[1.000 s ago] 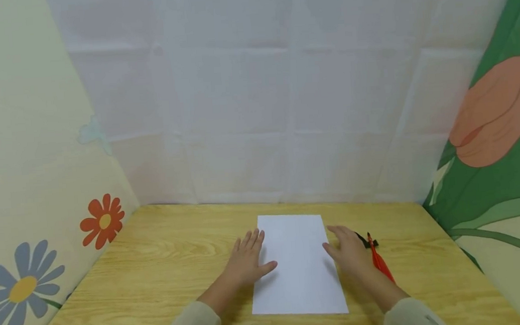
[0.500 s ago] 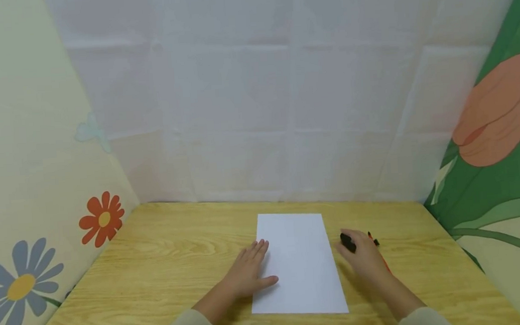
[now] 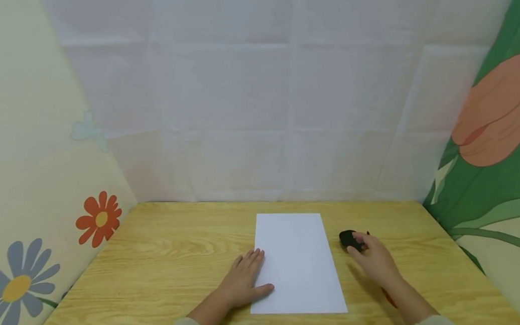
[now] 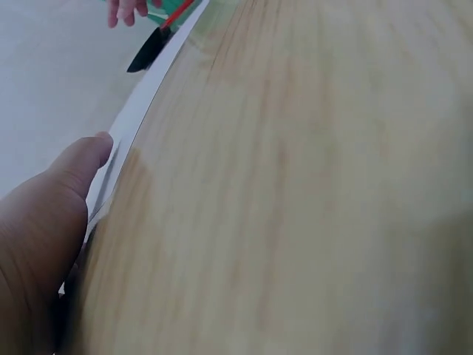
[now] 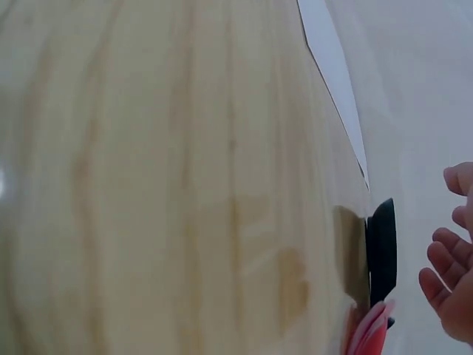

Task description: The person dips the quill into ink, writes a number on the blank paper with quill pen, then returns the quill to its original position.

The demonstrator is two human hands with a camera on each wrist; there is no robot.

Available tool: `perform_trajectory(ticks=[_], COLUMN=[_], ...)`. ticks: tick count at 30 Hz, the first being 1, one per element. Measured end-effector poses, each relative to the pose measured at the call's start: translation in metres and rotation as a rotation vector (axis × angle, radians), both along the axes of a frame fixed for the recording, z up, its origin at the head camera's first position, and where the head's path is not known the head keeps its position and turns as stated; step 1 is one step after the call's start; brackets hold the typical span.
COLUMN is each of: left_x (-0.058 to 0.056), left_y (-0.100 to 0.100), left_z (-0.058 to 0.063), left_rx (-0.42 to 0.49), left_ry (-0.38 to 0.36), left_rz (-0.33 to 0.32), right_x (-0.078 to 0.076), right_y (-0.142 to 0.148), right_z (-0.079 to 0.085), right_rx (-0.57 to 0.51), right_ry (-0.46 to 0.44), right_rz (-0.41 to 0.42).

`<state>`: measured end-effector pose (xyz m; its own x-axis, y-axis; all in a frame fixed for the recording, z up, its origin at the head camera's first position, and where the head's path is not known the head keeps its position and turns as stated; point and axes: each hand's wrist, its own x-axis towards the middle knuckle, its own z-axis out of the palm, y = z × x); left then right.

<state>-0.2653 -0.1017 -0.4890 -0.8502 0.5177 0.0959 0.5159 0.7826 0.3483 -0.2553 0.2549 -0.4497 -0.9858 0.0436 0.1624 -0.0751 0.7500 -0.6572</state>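
A white sheet of paper (image 3: 296, 265) lies flat on the table. My left hand (image 3: 243, 282) rests on its left edge with straight fingers and the thumb out over the sheet. To the right of the paper is a small black object (image 3: 349, 240) of unclear kind. My right hand (image 3: 377, 262) is over it in the head view, fingers loosely bent. The right wrist view shows that hand (image 5: 452, 259) raised, with a gap to the black object (image 5: 382, 248). Beside it lies a red, feather-like thing (image 5: 372, 333), mostly hidden under my right forearm in the head view.
The light wood-grain table (image 3: 171, 259) spreads out on both sides of the paper. A creased white cloth (image 3: 255, 92) hangs behind it. Flower-printed panels stand at the left (image 3: 22, 189) and right (image 3: 507, 200).
My right hand has drawn back from the paper's right edge, rightward and nearer to me, uncovering the black object. My left hand has slid slightly toward me along the left edge.
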Motion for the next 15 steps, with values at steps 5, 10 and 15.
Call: perform_trajectory(ticks=[5, 10, 15], left_x=[0.002, 0.001, 0.001], left_y=[0.000, 0.000, 0.000], left_z=[0.000, 0.000, 0.000], left_rx=[-0.028, -0.024, -0.034], left_ry=[-0.007, -0.005, -0.014], left_rz=[0.014, 0.014, 0.013], right_x=[0.000, -0.001, -0.001], right_y=[0.010, 0.020, 0.029], right_z=[-0.002, -0.004, -0.005], right_rx=[-0.024, -0.058, -0.058], right_ry=[0.002, -0.013, -0.003], right_rz=[-0.021, -0.044, -0.059])
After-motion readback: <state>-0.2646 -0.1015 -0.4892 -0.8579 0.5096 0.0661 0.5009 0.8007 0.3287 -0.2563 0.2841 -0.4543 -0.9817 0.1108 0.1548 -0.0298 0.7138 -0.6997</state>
